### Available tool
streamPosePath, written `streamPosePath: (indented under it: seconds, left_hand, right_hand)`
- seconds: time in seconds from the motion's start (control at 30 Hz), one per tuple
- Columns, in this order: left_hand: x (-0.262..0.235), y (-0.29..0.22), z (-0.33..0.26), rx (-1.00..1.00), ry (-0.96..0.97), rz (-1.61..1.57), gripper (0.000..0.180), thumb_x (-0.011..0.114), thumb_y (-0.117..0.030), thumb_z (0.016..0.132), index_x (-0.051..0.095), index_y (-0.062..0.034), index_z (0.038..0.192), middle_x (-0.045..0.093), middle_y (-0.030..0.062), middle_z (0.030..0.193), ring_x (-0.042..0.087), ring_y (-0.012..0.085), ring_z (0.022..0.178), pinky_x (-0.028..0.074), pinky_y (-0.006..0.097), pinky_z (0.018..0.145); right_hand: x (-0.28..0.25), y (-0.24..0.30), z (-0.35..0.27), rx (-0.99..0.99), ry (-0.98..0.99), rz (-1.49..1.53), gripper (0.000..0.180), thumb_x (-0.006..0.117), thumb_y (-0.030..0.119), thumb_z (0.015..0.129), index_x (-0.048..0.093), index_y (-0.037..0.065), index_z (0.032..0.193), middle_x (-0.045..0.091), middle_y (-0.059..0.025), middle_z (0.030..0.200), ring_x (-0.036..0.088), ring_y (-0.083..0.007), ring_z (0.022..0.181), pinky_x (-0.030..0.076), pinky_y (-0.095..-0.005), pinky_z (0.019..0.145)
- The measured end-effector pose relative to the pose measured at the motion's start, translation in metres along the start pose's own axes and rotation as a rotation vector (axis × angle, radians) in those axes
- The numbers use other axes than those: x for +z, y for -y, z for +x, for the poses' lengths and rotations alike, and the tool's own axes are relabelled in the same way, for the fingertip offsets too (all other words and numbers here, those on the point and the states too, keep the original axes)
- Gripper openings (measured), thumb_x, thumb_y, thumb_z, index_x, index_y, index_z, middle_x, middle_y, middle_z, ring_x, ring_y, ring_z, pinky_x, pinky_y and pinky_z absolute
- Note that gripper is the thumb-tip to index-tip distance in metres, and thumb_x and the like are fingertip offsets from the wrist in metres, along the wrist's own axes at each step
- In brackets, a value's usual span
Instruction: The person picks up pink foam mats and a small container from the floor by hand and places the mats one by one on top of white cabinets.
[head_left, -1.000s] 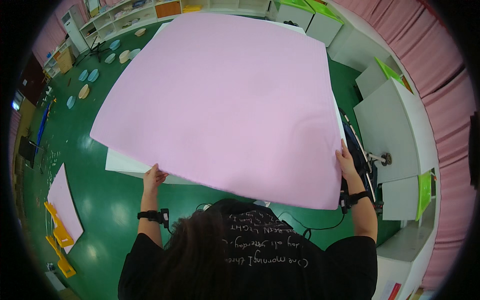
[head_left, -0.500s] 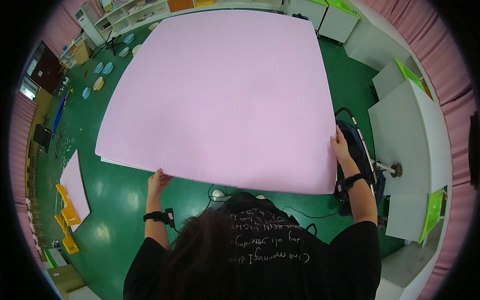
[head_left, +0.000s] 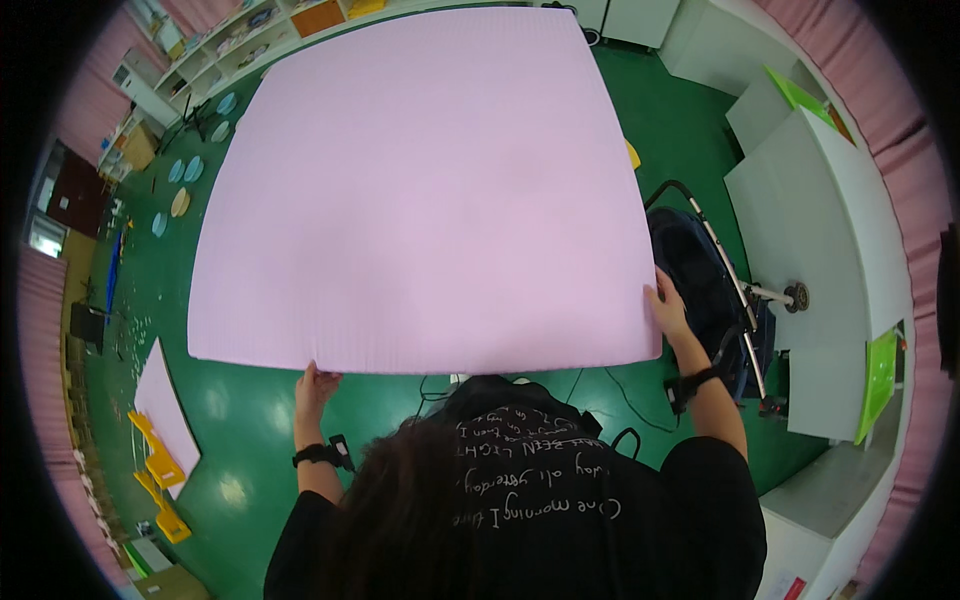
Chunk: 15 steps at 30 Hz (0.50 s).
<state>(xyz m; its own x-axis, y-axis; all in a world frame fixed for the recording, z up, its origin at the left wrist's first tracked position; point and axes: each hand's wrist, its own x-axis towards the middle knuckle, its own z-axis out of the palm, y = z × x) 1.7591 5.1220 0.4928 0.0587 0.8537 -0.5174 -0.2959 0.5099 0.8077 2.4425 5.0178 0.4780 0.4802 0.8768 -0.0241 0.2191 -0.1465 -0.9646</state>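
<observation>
A large pink pad (head_left: pixel 420 200) spreads out in front of the person, its near edge just beyond the torso. A white cabinet (head_left: pixel 800 225) stands well to its right; between them sits a dark stroller (head_left: pixel 690 255). The right hand (head_left: pixel 668 305) grips the pad's right edge near the close corner; the left hand (head_left: pixel 314 388) grips the near edge, left of centre. Each wrist wears a black strap (head_left: pixel 318 454).

Blue bowls (head_left: pixel 193 168) and a tan bowl (head_left: pixel 180 203) sit on the green floor (head_left: pixel 240 440). A yellow plastic thing (head_left: pixel 163 463) is by a flat pink board (head_left: pixel 165 395). A dark blue stroller (head_left: pixel 690 250) stands near a white cabinet (head_left: pixel 800 235). Pink curtains (head_left: pixel 905 200) hang on the right.
</observation>
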Motion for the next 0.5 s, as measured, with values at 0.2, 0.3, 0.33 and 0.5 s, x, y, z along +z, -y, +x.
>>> streamPosePath:
  seconds: [0.2, 0.3, 0.33, 0.5]
  left_hand:
    - [0.03, 0.002, 0.0, 0.004, -0.149, 0.299, 0.048, 0.044, -0.041, 0.088, 0.055, 0.0049, 0.086, 0.062, 0.0116, 0.074, 0.06, 0.0174, 0.064, 0.048, 0.025, 0.057]
    - [0.017, -0.008, 0.001, -0.049, -0.139, 0.395, 0.049, 0.042, -0.042, 0.088, 0.055, 0.0048, 0.086, 0.063, 0.0127, 0.074, 0.061, 0.0179, 0.063, 0.048, 0.025, 0.054]
    - [0.017, -0.01, 0.004, -0.073, -0.132, 0.439, 0.049, 0.041, -0.042, 0.089, 0.055, 0.005, 0.086, 0.063, 0.0131, 0.074, 0.061, 0.0181, 0.062, 0.048, 0.025, 0.053]
    - [0.019, -0.035, 0.005, -0.207, -0.033, 0.524, 0.038, 0.046, -0.035, 0.088, 0.053, 0.0007, 0.076, 0.059, 0.012, 0.059, 0.061, 0.0238, 0.056, 0.046, 0.028, 0.047]
  right_hand:
    - [0.0, 0.003, -0.031, -0.049, -0.366, -0.264, 0.033, 0.058, 0.019, 0.08, 0.056, -0.004, 0.103, 0.058, -0.0196, 0.1, 0.059, -0.0228, 0.088, 0.045, -0.0296, 0.077]
    - [0.012, 0.025, -0.033, 0.063, -0.339, -0.243, 0.032, 0.06, 0.021, 0.079, 0.058, -0.005, 0.098, 0.062, -0.0196, 0.089, 0.061, -0.0231, 0.079, 0.046, -0.0299, 0.072]
    - [0.011, 0.024, -0.032, 0.037, -0.361, -0.282, 0.032, 0.06, 0.021, 0.078, 0.059, -0.005, 0.097, 0.062, -0.0189, 0.085, 0.061, -0.0227, 0.077, 0.047, -0.0299, 0.071]
    - [0.008, 0.032, -0.034, 0.101, -0.384, -0.207, 0.034, 0.062, 0.024, 0.076, 0.06, -0.004, 0.095, 0.063, -0.0169, 0.085, 0.062, -0.022, 0.076, 0.047, -0.0293, 0.07]
